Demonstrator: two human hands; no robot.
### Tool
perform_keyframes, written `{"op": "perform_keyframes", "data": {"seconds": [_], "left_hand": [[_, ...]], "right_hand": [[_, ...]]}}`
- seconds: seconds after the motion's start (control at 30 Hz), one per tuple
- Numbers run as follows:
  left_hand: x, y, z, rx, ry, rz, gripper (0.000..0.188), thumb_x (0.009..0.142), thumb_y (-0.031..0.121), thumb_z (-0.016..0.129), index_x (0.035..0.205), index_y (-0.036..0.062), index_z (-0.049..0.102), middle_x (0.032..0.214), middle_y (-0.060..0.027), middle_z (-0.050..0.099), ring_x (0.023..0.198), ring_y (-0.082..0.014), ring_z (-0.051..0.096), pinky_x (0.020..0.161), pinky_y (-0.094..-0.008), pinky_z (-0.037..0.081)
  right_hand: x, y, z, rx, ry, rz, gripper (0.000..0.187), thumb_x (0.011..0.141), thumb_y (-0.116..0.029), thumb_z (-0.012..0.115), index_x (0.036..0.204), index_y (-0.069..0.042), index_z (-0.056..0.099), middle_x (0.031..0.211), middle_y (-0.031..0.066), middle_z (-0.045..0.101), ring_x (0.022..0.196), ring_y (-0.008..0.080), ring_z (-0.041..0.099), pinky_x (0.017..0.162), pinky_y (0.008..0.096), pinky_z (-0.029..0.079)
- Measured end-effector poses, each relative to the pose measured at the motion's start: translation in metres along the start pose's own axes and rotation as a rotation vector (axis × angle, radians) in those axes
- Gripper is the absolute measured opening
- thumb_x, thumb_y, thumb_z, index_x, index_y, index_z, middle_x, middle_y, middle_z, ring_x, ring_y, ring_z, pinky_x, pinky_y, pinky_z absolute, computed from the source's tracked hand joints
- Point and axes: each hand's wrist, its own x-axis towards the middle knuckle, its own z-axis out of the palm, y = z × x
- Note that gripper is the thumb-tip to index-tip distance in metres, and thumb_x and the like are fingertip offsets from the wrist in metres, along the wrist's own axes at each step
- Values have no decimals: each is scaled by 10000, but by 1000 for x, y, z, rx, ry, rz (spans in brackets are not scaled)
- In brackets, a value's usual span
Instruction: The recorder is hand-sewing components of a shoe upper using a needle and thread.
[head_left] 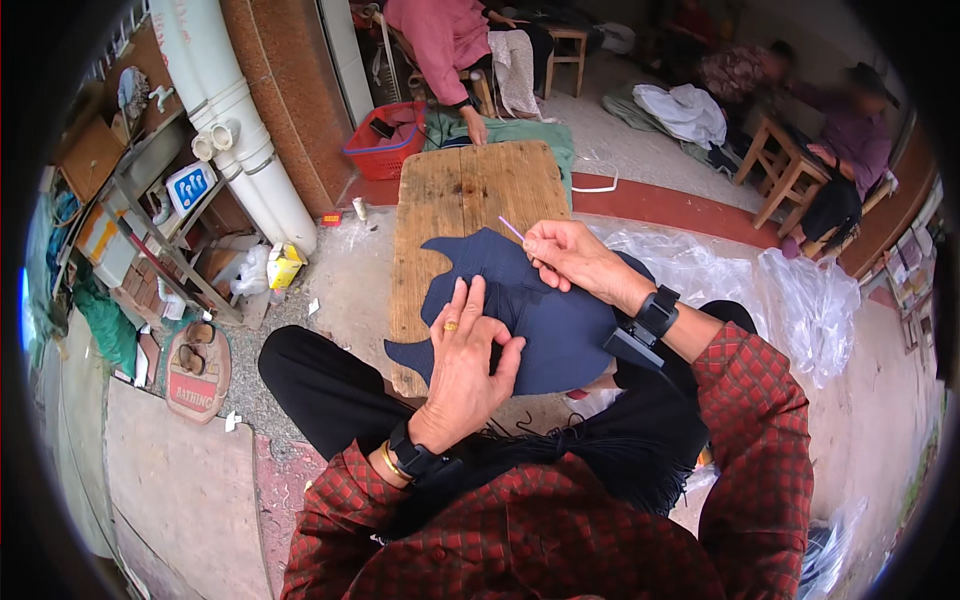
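A dark navy piece of cloth [560,345] with curved, pointed edges lies across a worn wooden stool top [480,185] and over my lap. My left hand [468,355], a ring on one finger, rests on the cloth with fingers stretched out and the thumb apart. Over the right part of the cloth, my right hand [575,262] is closed in a pinch on a thin lilac stick [510,228], which points up to the left. The stick's lower end is hidden by the fingers, so its exact kind cannot be made out.
Beyond the stool stand a red plastic basket [385,150] and a person in a pink top [435,40]. Clear plastic sheeting [800,300] spreads on the right floor. Cluttered shelves [150,220] and a white pipe [235,120] are left. Other people sit far right by a wooden stool [780,165].
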Motion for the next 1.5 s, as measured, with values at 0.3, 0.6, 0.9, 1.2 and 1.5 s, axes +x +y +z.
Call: {"op": "perform_keyframes", "data": {"seconds": [0.3, 0.6, 0.9, 1.2, 1.5], "left_hand": [[-4, 2, 4, 101, -102, 1, 226, 861, 99, 734, 985, 67, 547, 1577, -317, 376, 1493, -462, 334, 1193, -571, 213], [-5, 1, 0, 23, -136, -12, 455, 862, 120, 749, 1233, 37, 499, 1544, -350, 387, 1481, -494, 320, 1180, -608, 211], [30, -25, -44, -63, -529, 93, 533, 861, 62, 734, 1346, 154, 534, 1605, -95, 442, 1563, -319, 250, 1223, -627, 78], [12, -34, -36, -277, -239, 35, 483, 804, -108, 520, 1243, 76, 598, 1443, -163, 589, 1466, -362, 425, 1229, -508, 288], [9, -39, -32, -243, -214, 65, 494, 795, -119, 511, 1249, 65, 576, 1476, -172, 551, 1459, -361, 432, 1224, -522, 300]], "right_hand": [[51, -22, -39, -818, 181, -576, 213, 994, -230, 626, 991, -22, 579, 736, 100, 589, 650, 223, 565, 626, 380, 451], [100, -36, -71, -986, 354, -570, 202, 953, -211, 629, 980, -12, 646, 811, 197, 660, 742, 366, 646, 687, 446, 516], [9, -43, 3, -470, -104, -364, 220, 1052, -255, 568, 987, -45, 567, 732, -17, 571, 644, 58, 582, 595, 258, 452], [-53, -31, 31, -372, -191, -161, 156, 1034, -155, 564, 996, -4, 555, 866, 83, 690, 736, 154, 649, 690, 302, 515], [-55, -23, 34, -680, -303, -334, 174, 1036, -181, 572, 999, -15, 541, 900, 133, 697, 839, 270, 692, 745, 373, 532]]}}
